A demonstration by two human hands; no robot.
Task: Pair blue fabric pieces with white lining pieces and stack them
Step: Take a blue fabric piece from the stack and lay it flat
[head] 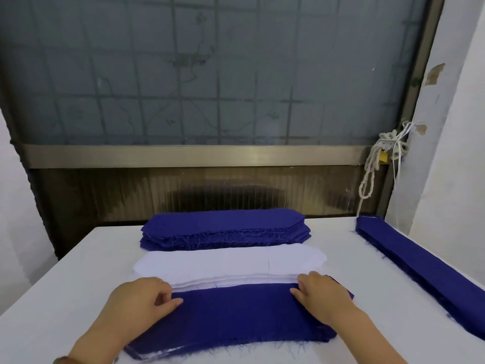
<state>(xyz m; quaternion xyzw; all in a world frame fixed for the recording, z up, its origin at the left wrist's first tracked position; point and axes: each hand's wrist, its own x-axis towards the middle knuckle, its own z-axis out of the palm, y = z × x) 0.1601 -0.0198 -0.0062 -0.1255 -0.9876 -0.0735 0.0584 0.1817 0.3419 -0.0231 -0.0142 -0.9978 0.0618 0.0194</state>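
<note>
Nearest me lies a stack of paired pieces with a blue fabric piece on top; white edges show at its front. My left hand rests on the stack's far left corner, its fingers loosely curled with the tips on the blue cloth. My right hand rests on the far right corner, fingertips pressing the blue piece's far edge. Behind this stack sits a pile of white lining pieces. Farther back lies a pile of blue fabric pieces with frayed edges.
A long stack of narrow blue strips runs along the right side of the white table. A window with a metal sill and a knotted white rope stand beyond the table's far edge. A white wall closes the right.
</note>
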